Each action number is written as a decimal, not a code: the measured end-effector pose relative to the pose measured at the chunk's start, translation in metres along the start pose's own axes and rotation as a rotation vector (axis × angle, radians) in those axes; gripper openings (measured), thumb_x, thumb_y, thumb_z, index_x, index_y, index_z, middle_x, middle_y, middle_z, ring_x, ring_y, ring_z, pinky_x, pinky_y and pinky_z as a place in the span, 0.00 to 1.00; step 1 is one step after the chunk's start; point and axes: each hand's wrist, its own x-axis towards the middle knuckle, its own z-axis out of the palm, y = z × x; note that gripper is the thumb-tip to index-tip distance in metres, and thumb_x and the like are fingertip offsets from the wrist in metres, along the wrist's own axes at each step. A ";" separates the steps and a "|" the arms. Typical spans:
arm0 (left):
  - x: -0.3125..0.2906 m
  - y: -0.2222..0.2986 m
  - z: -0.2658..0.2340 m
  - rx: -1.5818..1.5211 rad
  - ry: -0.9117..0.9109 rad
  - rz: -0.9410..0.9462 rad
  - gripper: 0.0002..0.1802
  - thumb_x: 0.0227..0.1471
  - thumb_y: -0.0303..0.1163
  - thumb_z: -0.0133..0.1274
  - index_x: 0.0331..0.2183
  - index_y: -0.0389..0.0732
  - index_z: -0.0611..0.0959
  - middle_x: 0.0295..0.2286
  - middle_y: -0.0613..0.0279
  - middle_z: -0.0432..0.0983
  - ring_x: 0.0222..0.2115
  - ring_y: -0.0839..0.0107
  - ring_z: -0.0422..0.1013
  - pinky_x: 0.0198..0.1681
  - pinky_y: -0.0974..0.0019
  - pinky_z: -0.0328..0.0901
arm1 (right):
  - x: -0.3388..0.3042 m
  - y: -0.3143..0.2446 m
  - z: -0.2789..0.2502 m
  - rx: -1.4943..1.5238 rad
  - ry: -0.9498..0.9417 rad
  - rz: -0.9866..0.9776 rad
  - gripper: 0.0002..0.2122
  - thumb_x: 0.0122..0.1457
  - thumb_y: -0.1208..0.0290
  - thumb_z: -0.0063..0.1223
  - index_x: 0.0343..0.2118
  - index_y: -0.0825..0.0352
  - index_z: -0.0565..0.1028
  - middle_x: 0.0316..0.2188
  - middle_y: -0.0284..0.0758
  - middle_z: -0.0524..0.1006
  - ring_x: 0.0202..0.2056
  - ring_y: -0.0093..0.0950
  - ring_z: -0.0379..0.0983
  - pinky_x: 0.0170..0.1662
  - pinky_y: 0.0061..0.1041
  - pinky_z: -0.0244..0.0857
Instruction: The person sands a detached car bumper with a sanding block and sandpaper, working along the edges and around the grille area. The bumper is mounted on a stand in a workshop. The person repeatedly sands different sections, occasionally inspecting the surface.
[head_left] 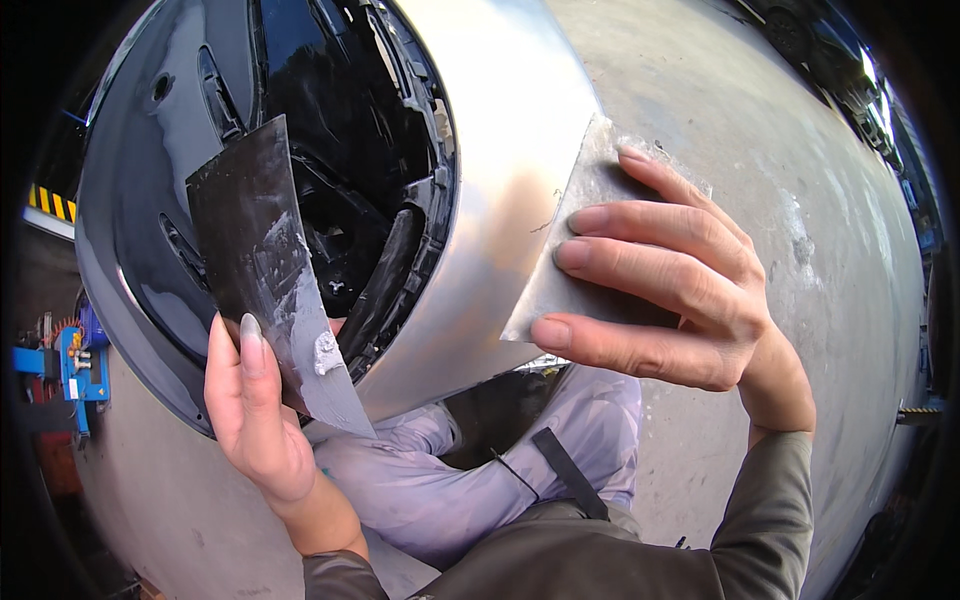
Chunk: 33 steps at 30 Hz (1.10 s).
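My left hand (258, 420) grips the lower end of a dark flat putty board (243, 200), tilted over the black part of a bumper. Grey putty is smeared along the board's right side, with a pale lump (326, 352) near its lower tip. My right hand (670, 275) has its fingers spread over a thin grey putty spreader (590, 240), its thumb hidden behind. The spreader's left edge lies along the silver bumper (490, 180); whether it touches cannot be made out. A dull brownish patch shows on the silver surface beside it.
The bumper's dark opening (350, 150) has clips and ribs inside. My bent legs (480, 470) are below it. A blue metal tool or stand (85, 375) is at the far left, near a yellow-black striped edge (55, 203). A dark vehicle (825, 45) stands across the concrete floor (690, 60).
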 end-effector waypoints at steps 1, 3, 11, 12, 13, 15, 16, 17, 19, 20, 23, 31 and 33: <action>-0.001 -0.002 0.000 0.004 0.043 -0.022 0.29 0.75 0.37 0.35 0.64 0.20 0.67 0.37 0.42 0.84 0.35 0.67 0.78 0.46 0.66 0.69 | 0.000 0.003 0.006 -0.012 -0.030 -0.029 0.24 0.52 0.63 0.73 0.54 0.40 0.84 0.48 0.32 0.84 0.51 0.33 0.82 0.63 0.56 0.72; -0.007 -0.007 0.001 -0.060 0.174 -0.019 0.30 0.75 0.38 0.36 0.63 0.20 0.67 0.35 0.43 0.84 0.33 0.68 0.77 0.44 0.66 0.69 | -0.001 0.007 0.015 -0.076 0.011 -0.092 0.24 0.50 0.61 0.73 0.53 0.38 0.85 0.50 0.30 0.84 0.52 0.32 0.82 0.64 0.59 0.70; -0.017 -0.006 0.002 0.020 0.236 -0.016 0.31 0.74 0.39 0.38 0.63 0.19 0.67 0.34 0.43 0.83 0.33 0.67 0.76 0.42 0.69 0.69 | 0.008 0.021 0.029 -0.121 0.046 -0.150 0.22 0.48 0.61 0.72 0.50 0.38 0.86 0.50 0.28 0.84 0.54 0.32 0.81 0.65 0.59 0.68; -0.017 -0.006 0.003 0.022 0.248 -0.015 0.31 0.74 0.38 0.39 0.63 0.19 0.67 0.34 0.42 0.83 0.33 0.66 0.77 0.43 0.68 0.69 | 0.009 0.022 0.031 -0.117 0.053 -0.156 0.23 0.48 0.61 0.73 0.50 0.38 0.86 0.50 0.28 0.84 0.54 0.32 0.81 0.65 0.59 0.69; -0.018 -0.006 0.003 0.024 0.259 -0.010 0.31 0.73 0.38 0.39 0.63 0.19 0.67 0.34 0.42 0.83 0.33 0.65 0.77 0.43 0.67 0.69 | 0.009 0.023 0.033 -0.112 0.072 -0.167 0.23 0.47 0.62 0.73 0.49 0.39 0.86 0.50 0.28 0.84 0.54 0.33 0.81 0.64 0.59 0.69; -0.019 -0.006 0.004 0.018 0.274 -0.002 0.31 0.73 0.37 0.40 0.63 0.18 0.67 0.34 0.40 0.82 0.34 0.63 0.77 0.43 0.65 0.70 | 0.008 0.026 0.037 -0.109 0.077 -0.178 0.23 0.45 0.62 0.74 0.49 0.39 0.87 0.49 0.29 0.84 0.53 0.33 0.81 0.64 0.59 0.69; -0.020 -0.007 0.004 0.009 0.278 0.004 0.31 0.73 0.37 0.40 0.63 0.18 0.67 0.34 0.39 0.82 0.34 0.61 0.77 0.43 0.64 0.70 | 0.007 0.027 0.038 -0.104 0.083 -0.181 0.24 0.45 0.63 0.74 0.49 0.39 0.87 0.49 0.29 0.85 0.53 0.33 0.81 0.64 0.59 0.69; -0.020 -0.008 0.004 0.000 0.280 0.010 0.31 0.73 0.37 0.41 0.63 0.18 0.67 0.34 0.38 0.82 0.34 0.60 0.77 0.43 0.63 0.70 | 0.006 0.028 0.039 -0.099 0.089 -0.184 0.24 0.44 0.63 0.75 0.48 0.40 0.87 0.48 0.29 0.85 0.53 0.33 0.81 0.64 0.59 0.70; -0.022 -0.010 0.004 0.016 0.303 0.029 0.31 0.73 0.36 0.41 0.63 0.17 0.66 0.34 0.36 0.81 0.34 0.58 0.77 0.44 0.61 0.70 | 0.005 0.031 0.039 -0.086 0.092 -0.186 0.24 0.44 0.63 0.75 0.48 0.40 0.87 0.48 0.29 0.85 0.53 0.34 0.82 0.63 0.60 0.70; -0.023 -0.010 0.004 0.023 0.313 0.041 0.30 0.72 0.36 0.41 0.63 0.17 0.66 0.34 0.35 0.81 0.34 0.57 0.77 0.44 0.60 0.70 | 0.005 0.030 0.038 -0.083 0.091 -0.191 0.24 0.43 0.63 0.76 0.48 0.40 0.87 0.47 0.29 0.85 0.52 0.34 0.82 0.62 0.60 0.71; -0.024 -0.010 0.003 0.042 0.321 0.039 0.30 0.72 0.36 0.41 0.63 0.17 0.66 0.34 0.35 0.81 0.34 0.57 0.77 0.44 0.59 0.69 | 0.007 0.029 0.032 -0.097 0.075 -0.213 0.24 0.42 0.63 0.76 0.47 0.40 0.88 0.47 0.29 0.85 0.52 0.34 0.82 0.61 0.61 0.72; -0.022 -0.011 -0.001 0.033 0.307 0.050 0.30 0.73 0.36 0.41 0.63 0.18 0.67 0.33 0.35 0.81 0.34 0.56 0.77 0.43 0.61 0.68 | 0.011 0.019 0.027 -0.115 0.031 -0.139 0.24 0.41 0.63 0.77 0.46 0.40 0.88 0.47 0.28 0.85 0.52 0.33 0.82 0.61 0.60 0.73; -0.023 -0.012 -0.002 0.039 0.323 0.058 0.30 0.73 0.36 0.41 0.62 0.18 0.67 0.33 0.34 0.80 0.34 0.56 0.77 0.43 0.61 0.68 | 0.011 0.023 0.034 -0.116 0.077 -0.182 0.24 0.41 0.63 0.77 0.46 0.41 0.88 0.47 0.28 0.85 0.52 0.33 0.82 0.61 0.60 0.73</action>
